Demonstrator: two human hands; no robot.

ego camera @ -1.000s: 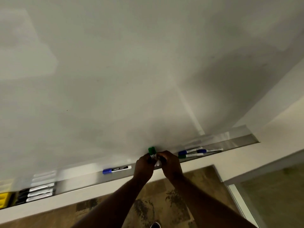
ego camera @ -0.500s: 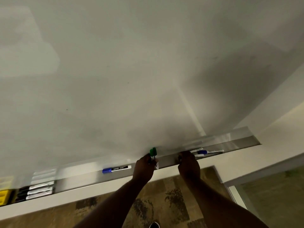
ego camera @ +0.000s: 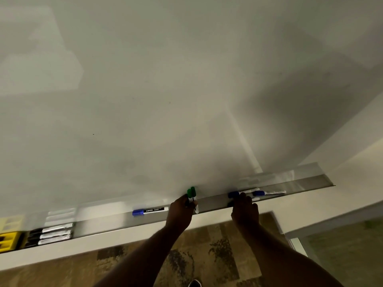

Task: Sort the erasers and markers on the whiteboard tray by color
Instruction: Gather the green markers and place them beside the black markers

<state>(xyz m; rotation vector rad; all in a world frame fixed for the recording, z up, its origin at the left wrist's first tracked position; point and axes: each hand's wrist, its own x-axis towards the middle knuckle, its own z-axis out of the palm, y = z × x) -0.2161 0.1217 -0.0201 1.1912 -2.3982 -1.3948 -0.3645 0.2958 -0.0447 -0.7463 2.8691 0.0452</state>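
Observation:
My left hand (ego camera: 179, 212) is closed around two green-capped markers (ego camera: 191, 192), held upright over the silver whiteboard tray (ego camera: 306, 182). My right hand (ego camera: 245, 212) reaches over the tray's front lip, its fingertips on a small group of blue-capped markers (ego camera: 258, 193) lying toward the tray's right end. How firmly it grips one is hidden by the fingers. A single blue marker (ego camera: 150, 210) lies in the tray left of my left hand. Three black markers (ego camera: 51, 233) lie stacked at the far left beside a yellow eraser (ego camera: 8, 242).
The large whiteboard (ego camera: 165, 90) fills the view above the tray. A white ledge (ego camera: 103, 244) runs below the tray's front. The tray's right end (ego camera: 329, 184) stops near a wall corner. Patterned carpet (ego camera: 207, 255) lies below.
My right hand has left the green markers and moved right along the tray to the blue markers. My left hand keeps the green markers in about the same place.

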